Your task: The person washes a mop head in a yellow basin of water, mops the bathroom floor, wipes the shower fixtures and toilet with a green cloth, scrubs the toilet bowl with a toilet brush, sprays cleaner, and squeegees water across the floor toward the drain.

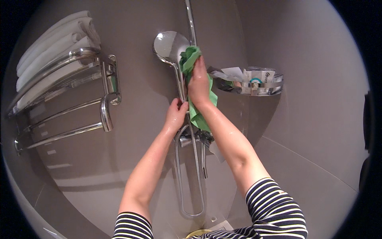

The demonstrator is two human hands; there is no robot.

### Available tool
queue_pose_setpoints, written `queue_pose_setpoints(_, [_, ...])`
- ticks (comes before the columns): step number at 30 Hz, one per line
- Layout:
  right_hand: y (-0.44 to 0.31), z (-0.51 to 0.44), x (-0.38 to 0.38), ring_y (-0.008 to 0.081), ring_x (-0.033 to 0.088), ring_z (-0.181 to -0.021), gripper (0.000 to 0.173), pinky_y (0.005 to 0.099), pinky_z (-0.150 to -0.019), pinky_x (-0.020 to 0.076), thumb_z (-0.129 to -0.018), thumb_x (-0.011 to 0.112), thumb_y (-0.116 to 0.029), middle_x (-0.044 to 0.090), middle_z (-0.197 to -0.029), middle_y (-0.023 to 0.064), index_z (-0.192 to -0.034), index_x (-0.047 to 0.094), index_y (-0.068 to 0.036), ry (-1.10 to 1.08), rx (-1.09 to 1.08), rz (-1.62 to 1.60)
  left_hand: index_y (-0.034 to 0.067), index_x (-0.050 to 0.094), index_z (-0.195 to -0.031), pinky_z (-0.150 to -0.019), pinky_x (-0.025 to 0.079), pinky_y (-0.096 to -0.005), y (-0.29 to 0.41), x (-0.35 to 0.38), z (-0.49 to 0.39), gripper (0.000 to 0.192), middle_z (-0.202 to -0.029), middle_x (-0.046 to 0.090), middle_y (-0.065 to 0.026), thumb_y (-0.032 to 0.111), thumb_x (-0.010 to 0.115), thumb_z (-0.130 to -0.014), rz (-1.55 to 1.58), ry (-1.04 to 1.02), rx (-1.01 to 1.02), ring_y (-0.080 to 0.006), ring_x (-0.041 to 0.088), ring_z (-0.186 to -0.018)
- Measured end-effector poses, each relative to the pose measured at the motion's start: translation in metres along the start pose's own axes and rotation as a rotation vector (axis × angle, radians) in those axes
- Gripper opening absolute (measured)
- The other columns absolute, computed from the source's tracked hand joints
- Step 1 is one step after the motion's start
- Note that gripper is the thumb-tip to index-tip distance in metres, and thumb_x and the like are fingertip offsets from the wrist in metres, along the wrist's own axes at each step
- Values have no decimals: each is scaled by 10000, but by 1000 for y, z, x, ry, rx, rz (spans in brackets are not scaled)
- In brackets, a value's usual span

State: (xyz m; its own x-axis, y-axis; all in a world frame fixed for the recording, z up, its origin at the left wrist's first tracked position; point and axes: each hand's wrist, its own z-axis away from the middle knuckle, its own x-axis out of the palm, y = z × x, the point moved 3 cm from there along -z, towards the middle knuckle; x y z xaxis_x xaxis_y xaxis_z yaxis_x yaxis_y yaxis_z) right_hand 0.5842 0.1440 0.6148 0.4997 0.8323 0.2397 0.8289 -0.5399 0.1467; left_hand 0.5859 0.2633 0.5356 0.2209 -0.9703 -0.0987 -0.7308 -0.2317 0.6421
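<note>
My left hand (176,115) grips the lower end of the chrome handle of a hand shower (170,44). The shower's round head points up and to the left. My right hand (199,85) holds a green cleaning cloth (191,58) beside the handle, close to the back of the shower head. Part of the cloth hangs down behind my right wrist. A chrome riser rail (191,24) runs up the wall above the cloth. Below my left hand a metal shower hose (179,179) hangs in a long loop. Water drops glisten on both forearms.
On the left wall, a chrome towel rack (106,116) carries several folded white towels (56,50). At right, a chrome corner basket (268,85) holds packets and papers. A shower mixer (186,141) sits behind the hose. Something yellow (199,232) shows at the bottom edge.
</note>
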Motion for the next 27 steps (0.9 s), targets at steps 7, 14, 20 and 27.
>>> queue_pose_setpoints(7, [4,-54,21,338,453,-1187,324,443,-1008,325,-880,461,-140,545,-1212,138,-1186,535,-64,-87,-220,128,5,508,-964,-621,426,-300,-2,0,-3,232,-795,572,-83,210,562,-870,-152,-9,79,-169,532,-705])
queue_pose_setpoints(14, [10,-98,43,375,418,-1205,307,474,-1017,302,-845,489,-115,508,-1237,161,-1137,526,-29,-61,-299,290,33,515,-936,-549,395,-253,-4,3,-3,258,-765,526,-11,287,546,-902,-80,-22,-10,-85,464,-695])
queue_pose_setpoints(20, [18,24,-28,388,322,-1284,388,461,-1060,290,-766,538,34,448,-1303,184,-1152,502,10,-478,-196,-17,54,528,-1092,-619,417,-247,-2,5,-11,339,-875,567,11,348,487,-929,73,-64,-45,-110,512,-750])
queue_pose_setpoints(27, [44,107,-133,327,415,-1242,395,412,-1046,339,-744,577,40,527,-1234,145,-1127,555,-52,-845,-60,29,76,505,-1077,-757,435,-259,1,-1,-2,394,-975,586,-13,435,499,-913,129,-171,-244,-89,543,-878])
